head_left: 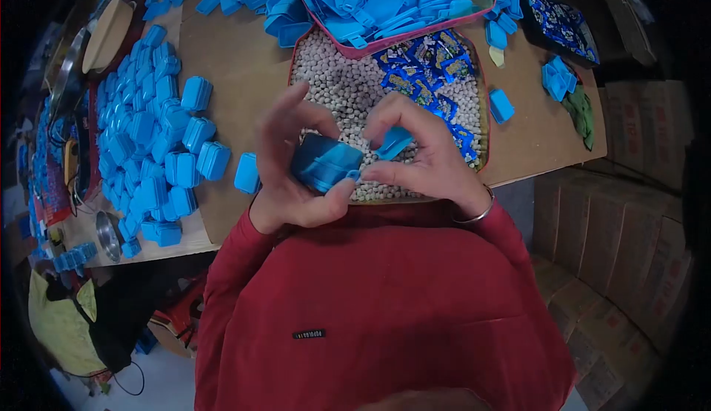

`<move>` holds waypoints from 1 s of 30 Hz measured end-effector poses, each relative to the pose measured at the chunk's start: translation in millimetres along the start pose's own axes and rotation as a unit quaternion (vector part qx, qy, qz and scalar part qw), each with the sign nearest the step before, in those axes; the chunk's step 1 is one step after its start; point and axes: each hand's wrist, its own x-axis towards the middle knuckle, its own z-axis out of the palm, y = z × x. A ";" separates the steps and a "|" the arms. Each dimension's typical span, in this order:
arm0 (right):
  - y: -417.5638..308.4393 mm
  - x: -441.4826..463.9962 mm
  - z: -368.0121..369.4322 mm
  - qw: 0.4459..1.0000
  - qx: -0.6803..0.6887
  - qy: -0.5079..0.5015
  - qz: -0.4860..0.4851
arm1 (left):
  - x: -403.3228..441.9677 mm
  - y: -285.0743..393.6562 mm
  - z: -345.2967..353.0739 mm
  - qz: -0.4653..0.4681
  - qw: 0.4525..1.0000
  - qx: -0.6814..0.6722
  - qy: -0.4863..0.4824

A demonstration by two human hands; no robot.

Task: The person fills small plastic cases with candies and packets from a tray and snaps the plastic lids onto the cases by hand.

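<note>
My left hand (285,170) is wrapped round a small blue plastic box (324,163), holding it tilted between thumb and fingers. Close beside it, my right hand (429,155) pinches a blue plastic piece (395,143); whether this piece is joined to the box I cannot tell. Both hands are above a tray (486,126) of small pale round balls (333,70). Blue printed packets (426,74) lie on the balls along the tray's right side. The inside of the box is hidden from view.
A pink-rimmed tray (363,50) heaped with blue plastic parts overlaps the far edge. Many closed blue boxes (148,133) are piled at left. A single blue box (501,106) and a dark bin of packets (559,22) are at right. Cardboard cartons (629,226) stand beside the table.
</note>
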 end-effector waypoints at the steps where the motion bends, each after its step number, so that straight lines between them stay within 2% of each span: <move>1: 3.1 -1.6 -4.4 0.999 -0.045 -0.006 -0.001 | -1.2 -3.5 -1.1 -0.027 0.999 -0.020 0.014; 4: 12.6 -9.0 -22.5 0.985 -0.166 -0.037 0.003 | -3.8 -8.4 -3.9 -0.085 0.993 -0.053 0.057; 6: 10.9 -12.0 -20.6 0.989 -0.146 -0.033 -0.008 | -7.8 -8.0 -3.9 -0.112 0.988 -0.062 0.083; 10: -19.4 -7.0 -1.7 0.998 -0.040 -0.044 0.001 | -8.9 -8.9 0.4 0.024 0.999 0.025 0.034; 11: -18.1 -5.2 4.5 0.998 -0.043 -0.026 -0.046 | -7.6 -5.9 1.4 0.048 0.997 0.048 0.023; 12: -17.2 -4.1 5.1 0.998 -0.031 -0.026 -0.038 | -6.5 -2.8 2.0 0.071 0.995 0.071 0.013; 15: -12.2 -1.0 5.6 0.999 0.012 -0.030 -0.013 | -5.0 4.9 4.1 -0.021 1.000 0.020 0.008; 21: -1.3 -9.2 9.5 0.997 0.061 -0.024 0.047 | -14.9 2.2 5.6 -0.127 0.990 -0.049 -0.038; 24: 4.0 -13.4 12.7 0.992 0.087 -0.015 0.085 | -22.7 -4.3 -2.3 -0.209 0.972 -0.039 -0.104; 27: 12.3 -16.0 17.6 0.989 0.099 -0.007 0.105 | -35.2 -6.1 -1.9 -0.261 0.960 -0.074 -0.065; 29: 12.9 -17.8 21.0 0.988 0.095 -0.013 0.120 | -43.0 -3.3 4.5 -0.244 0.967 -0.068 -0.017; 30: 12.6 -18.0 20.0 0.993 0.072 -0.002 0.094 | -43.9 -1.6 8.8 -0.235 0.970 -0.064 0.007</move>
